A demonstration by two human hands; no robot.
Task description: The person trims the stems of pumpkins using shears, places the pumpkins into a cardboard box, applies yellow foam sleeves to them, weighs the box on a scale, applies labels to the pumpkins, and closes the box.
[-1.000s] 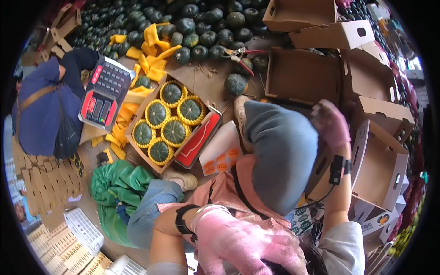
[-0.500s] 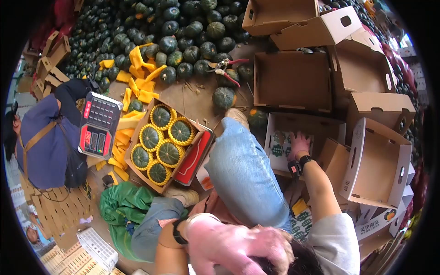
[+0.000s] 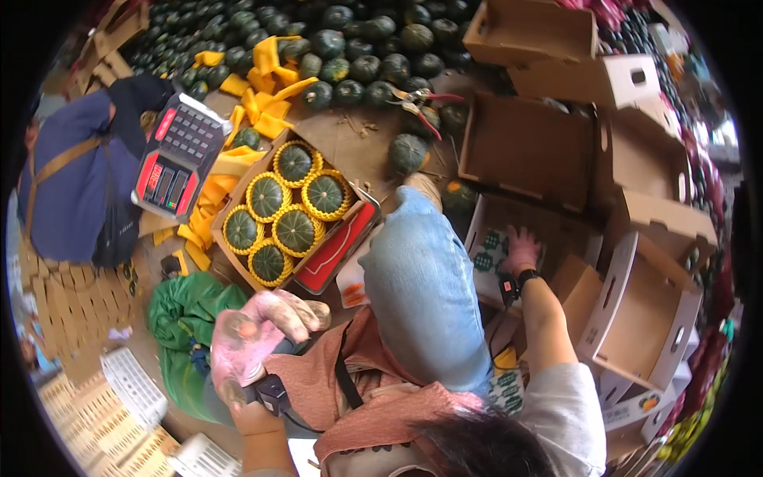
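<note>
My right hand [image 3: 520,250], in a pink glove, reaches into an open carton [image 3: 489,215] on the right. Its fingers are spread over white sheets with green print [image 3: 486,256], resting on or close to them. My left hand [image 3: 258,338], in a soiled pink glove, is raised over my lap, near the green cloth bag [image 3: 179,310]. Its fingers are apart and slightly bent, with no object visible in them; an orange spot shows on the glove. Ahead of it lies a cardboard box [image 3: 230,260] with several green squashes [image 3: 298,230] in yellow foam nets.
A digital scale [image 3: 179,159] stands at left beside a seated person [image 3: 71,175]. Yellow foam nets [image 3: 266,103] lie near piled squashes [image 3: 366,67]. Red-handled pruning shears [image 3: 421,103] rest on squashes. Several empty cartons [image 3: 528,151] crowd the right. Under the packed box is something red [image 3: 338,254].
My left hand has swung left and forward, away from my head, uncovering my lap. My right hand stays over the printed sheets. The camera view has shifted slightly.
</note>
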